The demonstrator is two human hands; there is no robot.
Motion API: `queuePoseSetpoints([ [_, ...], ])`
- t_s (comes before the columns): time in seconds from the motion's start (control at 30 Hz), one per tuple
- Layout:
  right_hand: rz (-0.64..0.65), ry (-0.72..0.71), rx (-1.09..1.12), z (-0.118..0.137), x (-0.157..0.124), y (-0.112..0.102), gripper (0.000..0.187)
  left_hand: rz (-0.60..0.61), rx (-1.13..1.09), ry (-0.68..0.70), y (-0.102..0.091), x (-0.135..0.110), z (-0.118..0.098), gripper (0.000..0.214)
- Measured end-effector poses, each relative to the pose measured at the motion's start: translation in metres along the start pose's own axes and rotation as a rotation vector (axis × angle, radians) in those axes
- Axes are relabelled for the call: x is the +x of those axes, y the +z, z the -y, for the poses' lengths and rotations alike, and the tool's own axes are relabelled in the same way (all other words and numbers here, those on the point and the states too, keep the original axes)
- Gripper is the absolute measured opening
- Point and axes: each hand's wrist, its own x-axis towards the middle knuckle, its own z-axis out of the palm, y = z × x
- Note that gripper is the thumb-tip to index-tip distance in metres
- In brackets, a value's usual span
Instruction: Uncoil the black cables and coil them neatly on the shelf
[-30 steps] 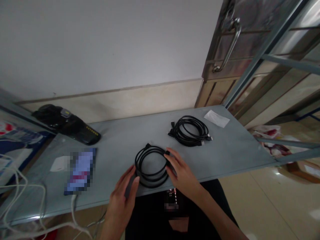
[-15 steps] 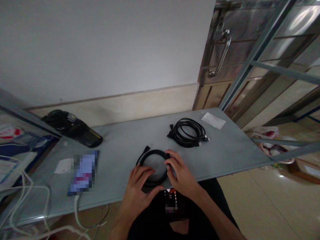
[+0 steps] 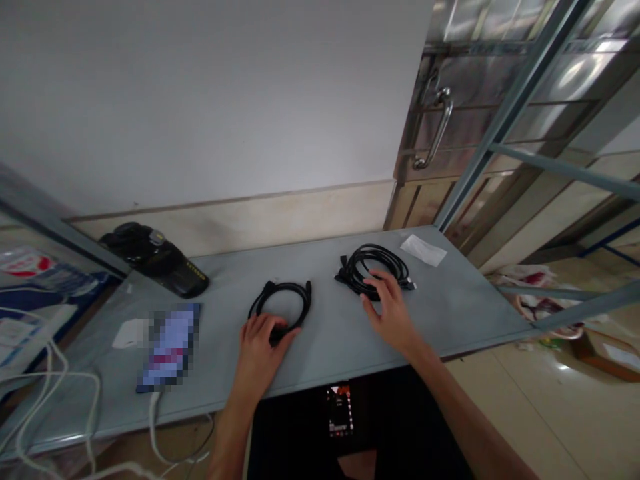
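A single black cable coil (image 3: 306, 303), with its plug ends at the far side, lies on the grey table. My left hand (image 3: 260, 343) grips the near side of that coil, thumb on one side and fingers on the other. To the right lies a bundle of coiled black cables (image 3: 385, 253) with several plugs sticking out. Over the near edge of this bundle is my right hand (image 3: 393, 313), its thumb and fingers curved and apart. Whether its fingertips touch the cables I cannot tell.
A black bottle (image 3: 157, 260) lies at the back left of the table (image 3: 320, 360). Nearer are a blurred-out phone (image 3: 170, 350) and a white paper (image 3: 131, 333). A white slip (image 3: 423, 251) rests at the right. White cords (image 3: 95, 400) hang at the left; a metal post (image 3: 500, 133) rises right.
The single coil has shifted left and away from me with my left hand. My right hand has let go of it and moved right to the cable bundle.
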Motion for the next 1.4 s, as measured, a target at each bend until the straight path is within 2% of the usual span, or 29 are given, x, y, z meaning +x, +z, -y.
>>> queuePoseSetpoints([
  [0.07,-0.014,-0.004,-0.127,-0.027,0.011,-0.007,0.038,-0.044,-0.027,-0.024,0.001,0.002,0.004,0.040],
  [0.13,0.014,0.002,-0.201,-0.048,0.015,-0.009,0.038,-0.067,-0.077,-0.025,-0.001,0.001,0.003,0.043],
  [0.27,0.069,0.009,-0.225,-0.065,0.009,-0.007,0.030,-0.083,-0.250,-0.098,-0.013,-0.003,-0.007,0.039],
  [0.4,0.108,0.014,-0.204,-0.065,0.007,-0.008,0.033,-0.096,-0.349,-0.333,-0.025,-0.004,-0.008,0.043],
  [0.5,0.088,0.035,-0.185,-0.065,0.008,-0.010,0.040,-0.117,-0.338,-0.427,-0.027,-0.006,-0.006,0.050],
  [0.73,-0.055,0.208,-0.004,-0.057,0.010,-0.022,0.051,-0.114,-0.355,-0.408,-0.027,-0.005,-0.010,0.051],
  [0.87,-0.232,0.369,0.090,-0.049,0.011,-0.034,0.055,-0.105,-0.380,-0.395,-0.025,-0.004,-0.009,0.051],
  [0.97,-0.375,0.410,0.107,-0.045,0.011,-0.040,0.057,-0.087,-0.381,-0.397,-0.024,-0.004,-0.008,0.052],
  [1.1,-0.500,0.446,0.144,-0.043,0.012,-0.042,0.058,-0.085,-0.378,-0.381,-0.024,-0.004,-0.009,0.053],
  [1.2,-0.532,0.471,0.181,-0.045,0.012,-0.041,0.061,-0.076,-0.365,-0.374,-0.024,-0.004,-0.008,0.052],
  [1.4,-0.504,0.489,0.286,-0.051,0.013,-0.038,0.067,-0.068,-0.363,-0.383,-0.022,-0.005,-0.005,0.051],
])
